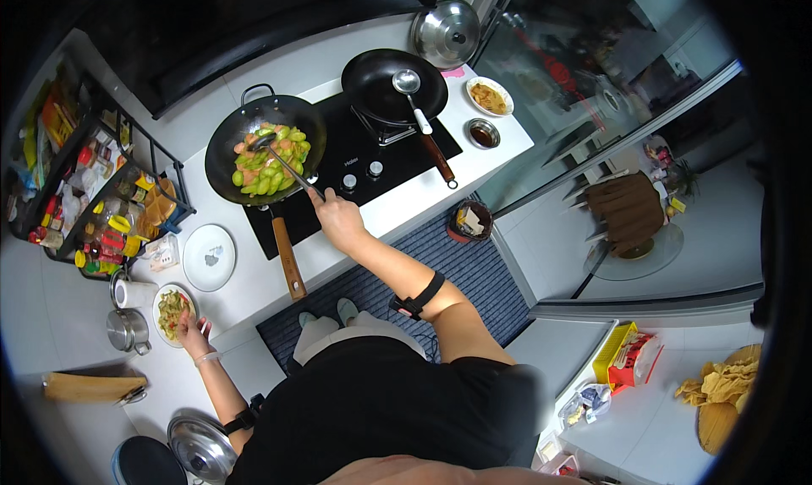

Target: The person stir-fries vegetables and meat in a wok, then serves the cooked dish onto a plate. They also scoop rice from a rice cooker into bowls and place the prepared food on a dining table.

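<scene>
My right hand (339, 218) grips the handle of a long metal cooking spoon (288, 168). The spoon's dark head rests among green vegetable slices and pinkish pieces of food (276, 158) in a black wok (222, 161). This wok sits on the left side of the cooktop, its wooden handle (288, 256) pointing towards me. At the lower left, my left hand (195, 334) is at the near right edge of a white plate (160, 329) of shredded green and red food (170, 312). Whether its fingers grip the rim or the food is unclear.
A second black wok (368, 79) holds a steel ladle (406, 82) on the cooktop's right. Beyond it stand a bowl of food (488, 98) and a small bowl of dark liquid (482, 133). A white plate (209, 276) and a condiment rack (70, 231) are at left.
</scene>
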### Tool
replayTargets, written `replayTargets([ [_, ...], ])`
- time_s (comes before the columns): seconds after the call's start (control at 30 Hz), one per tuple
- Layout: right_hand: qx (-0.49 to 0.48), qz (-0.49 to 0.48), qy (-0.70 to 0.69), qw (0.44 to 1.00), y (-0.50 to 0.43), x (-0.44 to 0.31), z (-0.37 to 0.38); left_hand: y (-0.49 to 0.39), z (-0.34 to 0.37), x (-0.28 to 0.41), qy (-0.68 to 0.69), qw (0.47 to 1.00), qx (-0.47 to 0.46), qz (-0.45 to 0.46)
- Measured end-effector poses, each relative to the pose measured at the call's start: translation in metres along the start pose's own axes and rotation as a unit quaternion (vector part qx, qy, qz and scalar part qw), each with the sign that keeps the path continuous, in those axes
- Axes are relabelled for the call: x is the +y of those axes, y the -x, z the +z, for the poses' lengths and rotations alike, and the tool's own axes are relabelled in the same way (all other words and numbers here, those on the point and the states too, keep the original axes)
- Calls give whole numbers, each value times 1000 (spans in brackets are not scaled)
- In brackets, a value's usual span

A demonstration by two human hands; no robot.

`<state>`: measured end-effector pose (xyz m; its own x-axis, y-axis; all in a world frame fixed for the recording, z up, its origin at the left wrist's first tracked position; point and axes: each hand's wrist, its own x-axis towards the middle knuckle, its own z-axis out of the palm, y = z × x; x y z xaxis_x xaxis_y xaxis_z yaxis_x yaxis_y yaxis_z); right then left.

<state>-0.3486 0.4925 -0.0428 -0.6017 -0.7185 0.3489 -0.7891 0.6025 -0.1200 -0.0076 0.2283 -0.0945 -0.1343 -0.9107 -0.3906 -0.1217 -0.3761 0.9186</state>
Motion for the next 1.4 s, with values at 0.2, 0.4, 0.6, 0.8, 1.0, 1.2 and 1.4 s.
replayTargets([
  [0.2, -10, 15, -7, 1000, 6, -9, 7, 12, -18, 0, 3, 1000, 13, -2],
  [0.4, -27, 64, -114, 991, 6, -7, 2, 14, -45, -7, -5, 1000, 24, -3],
  [0.6, 55, 49, -46, 996, 18, -32, -34, 22, -87, -9, 15, 999, 43, -12],
  [0.8, 165, -17, -60, 984, 62, -58, -48, 18, -146, -30, -5, 997, 46, -58],
  [1.0, 173, 43, -205, 962, 112, -40, -40, 4, -173, -60, -15, 995, 67, -79],
  [1.2, -64, 172, -265, 947, 140, -67, -26, 3, -162, -65, 11, 997, 63, -52],
  [1.4, -95, 2, -325, 941, 141, -116, -4, 25, -164, -41, -6, 998, 38, -45],
])
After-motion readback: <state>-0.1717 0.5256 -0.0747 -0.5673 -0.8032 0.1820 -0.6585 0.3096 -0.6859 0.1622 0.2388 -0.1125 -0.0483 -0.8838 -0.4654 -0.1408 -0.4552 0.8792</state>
